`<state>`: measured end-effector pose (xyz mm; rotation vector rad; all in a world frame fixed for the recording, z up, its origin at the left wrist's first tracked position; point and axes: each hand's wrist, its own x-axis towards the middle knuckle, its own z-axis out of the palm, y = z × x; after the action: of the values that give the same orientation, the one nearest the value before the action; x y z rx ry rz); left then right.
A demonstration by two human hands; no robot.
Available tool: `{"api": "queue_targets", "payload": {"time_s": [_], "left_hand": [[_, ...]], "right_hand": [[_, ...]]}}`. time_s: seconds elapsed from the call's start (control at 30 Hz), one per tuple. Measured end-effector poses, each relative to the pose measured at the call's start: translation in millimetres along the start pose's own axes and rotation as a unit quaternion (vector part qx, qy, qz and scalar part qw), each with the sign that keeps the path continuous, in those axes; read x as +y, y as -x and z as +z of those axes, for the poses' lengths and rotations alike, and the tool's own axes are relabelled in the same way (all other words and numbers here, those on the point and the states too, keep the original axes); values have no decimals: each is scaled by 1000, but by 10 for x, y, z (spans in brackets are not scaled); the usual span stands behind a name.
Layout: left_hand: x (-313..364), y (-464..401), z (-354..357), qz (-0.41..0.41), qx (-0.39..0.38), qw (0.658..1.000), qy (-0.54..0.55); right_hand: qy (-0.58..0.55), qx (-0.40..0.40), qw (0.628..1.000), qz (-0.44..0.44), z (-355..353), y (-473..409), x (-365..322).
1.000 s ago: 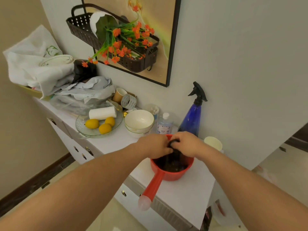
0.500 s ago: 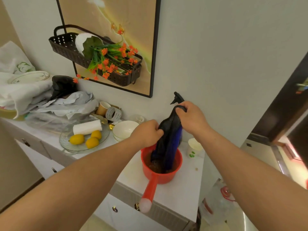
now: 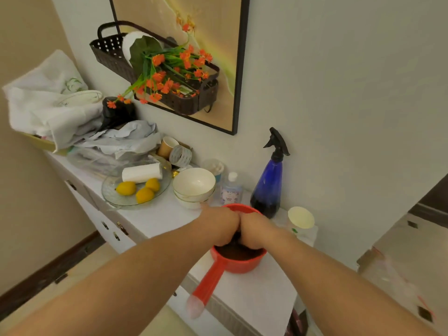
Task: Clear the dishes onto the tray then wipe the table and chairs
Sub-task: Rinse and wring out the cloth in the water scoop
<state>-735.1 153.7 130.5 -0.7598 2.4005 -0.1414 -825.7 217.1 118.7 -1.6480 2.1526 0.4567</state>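
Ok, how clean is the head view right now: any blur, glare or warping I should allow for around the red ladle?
Head view: warm, even indoor light, no hard glare. Wide-angle warping bows the white cabinet top and stretches both forearms. The red plastic ladle is fairly sharp, its handle tip soft. The left hand and right hand hide what they hold in it. The lower right corner is smeared.

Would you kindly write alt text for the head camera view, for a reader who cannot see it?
A person's left hand and right hand reach together into a red ladle-style basin on a white sideboard. Behind stand a blue spray bottle, stacked white bowls and a glass plate holding lemons.
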Motion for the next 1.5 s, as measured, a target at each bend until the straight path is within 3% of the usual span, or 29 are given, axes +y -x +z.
{"api": "queue_targets", "payload": {"time_s": [0.07,0.3,0.43,0.53,0.6,0.73,0.87,0.93,1.03,1.3,1.5], "left_hand": [[61,-34,-15,-8,-53,999,-2],[105,-36,82,-32,-60,997,41],[82,66,83,-48,30,986,156],[-22,253,-62,-71,117,969,208],[-110,337,-178,-79,161,959,220],[-293,564,-408,-107,242,940,217],[-344,779,-592,-94,291,910,280],[-342,894,-674,-74,313,894,311],[-331,1035,-805,-44,315,883,346],[-278,1340,-1025,13,318,814,486],[-263,1439,-925,70,215,738,636]], "right_hand": [[11,-6,1000,-20,31,-49,13],[30,-27,995,-96,74,-148,112],[8,-5,993,-115,-6,-71,167],[-130,52,983,-116,-140,57,243],[-193,48,973,-121,-253,183,311],[-186,20,973,-132,-506,507,354],[-211,67,971,-86,-710,774,340],[-333,88,937,-49,-793,873,322],[-506,103,856,-34,-898,1013,280],[-614,148,773,-66,-965,1243,61],[-680,182,708,-62,-950,1294,-7]]}}
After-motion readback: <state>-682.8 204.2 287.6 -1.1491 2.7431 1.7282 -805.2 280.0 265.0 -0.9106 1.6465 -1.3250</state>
